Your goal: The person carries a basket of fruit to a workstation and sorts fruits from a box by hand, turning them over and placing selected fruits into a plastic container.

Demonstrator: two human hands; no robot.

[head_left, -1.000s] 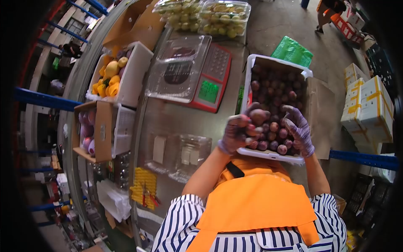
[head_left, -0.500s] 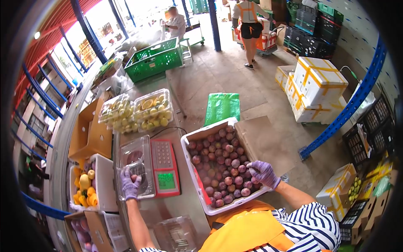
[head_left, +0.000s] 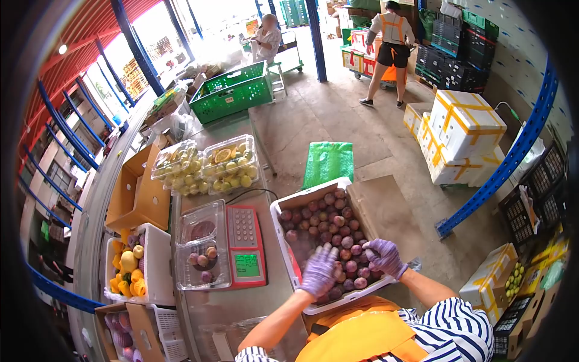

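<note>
Round dark-purple plums (head_left: 329, 217) lie loose, heaped in a white rectangular box (head_left: 283, 241) directly in front of the person; about 4 more sit in a clear plastic hinged container (head_left: 193, 240).

Left hand (head_left: 319, 274), in a purple knit glove: palm down over the near-left part of the heap, fingers extended and slightly apart. No plum is visibly clasped; contact beneath the palm cannot be told.

Right hand (head_left: 386, 258), in a matching glove: over the right side of the heap by the box wall, fingers curled inward. Whether they close on a plum cannot be told.

The container rests on the platform of a red-and-grey electronic scale (head_left: 245, 235), presumably so its load registers; the green display is lit, digits too small to read. Its lid lies folded back on the far side, leaving the near half uncovered. Scale stands on the grey metal table (head_left: 208, 311), just left of the box, probably to keep both within reach.

Box's right edge: flat brown cardboard (head_left: 389, 208), seemingly a flap turned outward, clear of the fruit.
</note>
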